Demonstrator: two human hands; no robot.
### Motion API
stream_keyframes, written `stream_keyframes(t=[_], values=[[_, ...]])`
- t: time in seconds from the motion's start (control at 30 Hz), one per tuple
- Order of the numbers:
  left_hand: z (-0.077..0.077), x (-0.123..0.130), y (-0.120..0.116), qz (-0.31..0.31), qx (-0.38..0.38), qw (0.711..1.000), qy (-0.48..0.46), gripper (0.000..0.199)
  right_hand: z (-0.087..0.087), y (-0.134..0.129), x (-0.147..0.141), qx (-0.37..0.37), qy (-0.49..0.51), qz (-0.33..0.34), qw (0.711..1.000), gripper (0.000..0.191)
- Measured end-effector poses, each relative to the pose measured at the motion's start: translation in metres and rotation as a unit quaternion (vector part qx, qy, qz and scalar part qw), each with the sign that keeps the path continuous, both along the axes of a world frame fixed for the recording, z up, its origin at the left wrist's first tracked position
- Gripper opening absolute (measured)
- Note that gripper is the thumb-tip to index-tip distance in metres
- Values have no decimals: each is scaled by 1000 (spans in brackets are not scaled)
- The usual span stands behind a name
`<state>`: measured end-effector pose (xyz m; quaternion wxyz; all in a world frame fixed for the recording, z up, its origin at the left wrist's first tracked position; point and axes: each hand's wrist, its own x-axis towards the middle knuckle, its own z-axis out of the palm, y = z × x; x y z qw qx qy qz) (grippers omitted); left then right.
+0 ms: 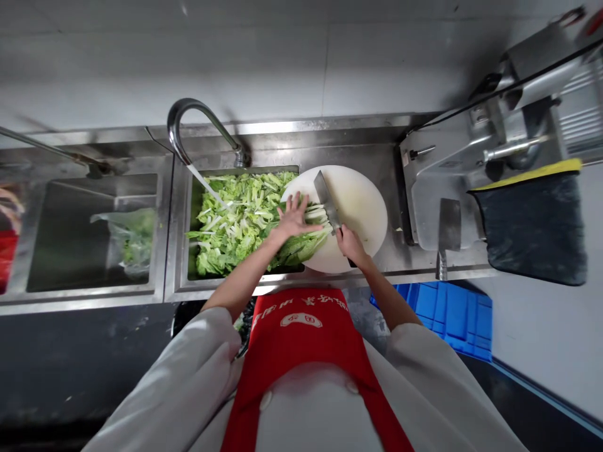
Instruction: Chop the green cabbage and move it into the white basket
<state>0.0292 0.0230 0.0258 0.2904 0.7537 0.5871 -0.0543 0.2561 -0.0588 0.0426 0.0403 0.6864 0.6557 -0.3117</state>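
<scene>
My right hand (351, 243) is wrapped round the handle of a cleaver (327, 199), whose broad blade stands at the cut ends of a bunch of leafy greens (316, 227). Fingers spread, my left hand (294, 220) lies flat on top of the bunch, just left of the blade. Under both is a round white cutting board (365, 204), which overlaps the right side of the sink. Loose cut greens (235, 229) fill that sink basin, and water runs onto them from a curved faucet (181, 116).
At left, a second basin (66, 232) holds a clear plastic bag of greens (134, 242). Another cleaver (449, 226) lies by a metal tray on the right, beside a dark cloth with a yellow edge (534, 216). A blue crate (452, 317) stands below the counter.
</scene>
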Motion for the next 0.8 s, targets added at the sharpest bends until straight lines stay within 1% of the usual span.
stream_keyframes(t=[0.07,0.1,0.17,0.23,0.3,0.4,0.47,0.57,0.7,0.8], values=[[1,-23,16,44,-7,999,-19,110,6,-3,5,3,-3,-3,1000,42],[1,-35,20,57,-16,998,-30,102,11,-7,6,8,-9,-5,1000,41],[-2,-55,17,61,-30,996,-60,88,24,-18,5,22,-28,-9,999,40],[-5,-65,3,54,-28,994,-87,84,38,-35,1,24,-39,-9,999,40],[-8,-68,-16,51,-20,994,-94,85,50,-53,-7,8,-30,8,999,39],[-13,-64,-42,52,9,994,-96,90,58,-73,-20,-27,-6,50,998,36],[-17,-61,-54,57,34,992,-103,93,57,-79,-27,-45,-5,68,997,35],[-23,-58,-65,45,51,992,-103,101,48,-77,-38,-56,-11,78,995,35],[-28,-45,-81,27,76,994,-73,121,29,-60,-54,-49,-4,94,994,34],[-29,-29,-94,34,102,994,-32,123,12,-48,-62,-30,-8,83,996,34]])
